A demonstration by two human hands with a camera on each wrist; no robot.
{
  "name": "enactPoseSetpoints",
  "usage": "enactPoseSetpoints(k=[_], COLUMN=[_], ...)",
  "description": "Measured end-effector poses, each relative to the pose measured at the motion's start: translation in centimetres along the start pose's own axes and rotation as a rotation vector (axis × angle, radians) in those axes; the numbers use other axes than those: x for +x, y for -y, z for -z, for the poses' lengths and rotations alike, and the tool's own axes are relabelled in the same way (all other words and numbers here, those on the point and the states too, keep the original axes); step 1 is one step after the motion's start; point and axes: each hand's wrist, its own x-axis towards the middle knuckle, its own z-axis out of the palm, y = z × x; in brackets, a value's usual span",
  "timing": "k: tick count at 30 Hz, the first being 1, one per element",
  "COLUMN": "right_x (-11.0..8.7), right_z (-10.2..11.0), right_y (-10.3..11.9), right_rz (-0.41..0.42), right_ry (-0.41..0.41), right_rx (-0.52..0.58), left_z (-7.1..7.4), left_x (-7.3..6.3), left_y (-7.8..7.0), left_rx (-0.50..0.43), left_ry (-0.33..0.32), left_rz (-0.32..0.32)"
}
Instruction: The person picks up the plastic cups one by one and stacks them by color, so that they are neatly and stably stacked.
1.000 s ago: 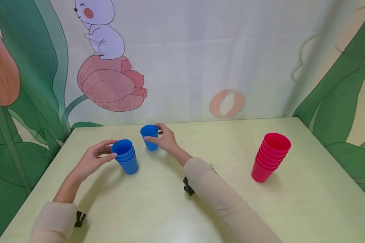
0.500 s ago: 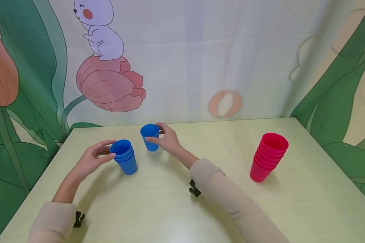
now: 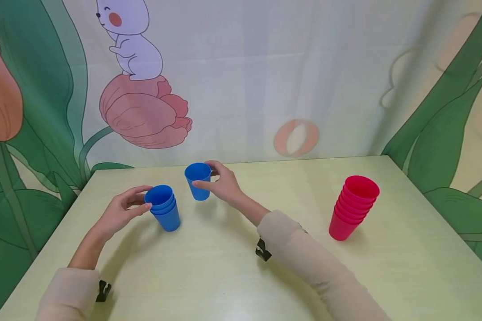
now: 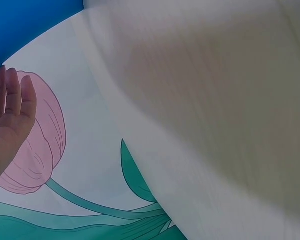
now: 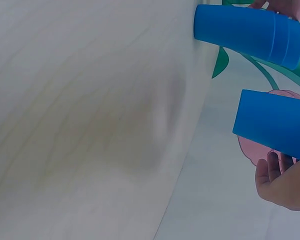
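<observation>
A short nested stack of blue plastic cups [image 3: 169, 219] stands upright on the left part of the table. My left hand [image 3: 122, 213] holds its top rim between thumb and fingers. Farther back and to the right, my right hand [image 3: 224, 183] grips a single blue cup [image 3: 198, 174], mouth up, thumb on the near side and fingers behind. In the right wrist view this cup [image 5: 272, 122] hangs off the tabletop, while the stack's base [image 5: 232, 25] meets it. The left wrist view catches only some left fingers [image 4: 12, 97] just below a blue cup [image 4: 30, 25].
A tall nested stack of red cups [image 3: 352, 207] stands on the right side of the pale wooden table [image 3: 225, 276]. A printed curtain [image 3: 241, 89] with flowers and a white animal hangs right behind the table's far edge. A black clip-like piece shows at each sleeve.
My right forearm has swung slightly to the right, and the single cup in that hand has risen a little. The left hand stays on its stack; the view shifts slightly.
</observation>
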Motion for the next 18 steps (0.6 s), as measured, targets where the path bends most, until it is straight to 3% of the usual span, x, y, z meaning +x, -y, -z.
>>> enactPoseSetpoints(k=[18], right_x=[-1.6], right_z=[1.3], right_y=[1.5], right_rz=[0.04], right_ry=[0.031], right_rx=[0.037], left_z=[0.0], left_x=[0.0], left_y=[0.3], left_rx=[0.012], left_ry=[-0.008], left_rz=[0.004])
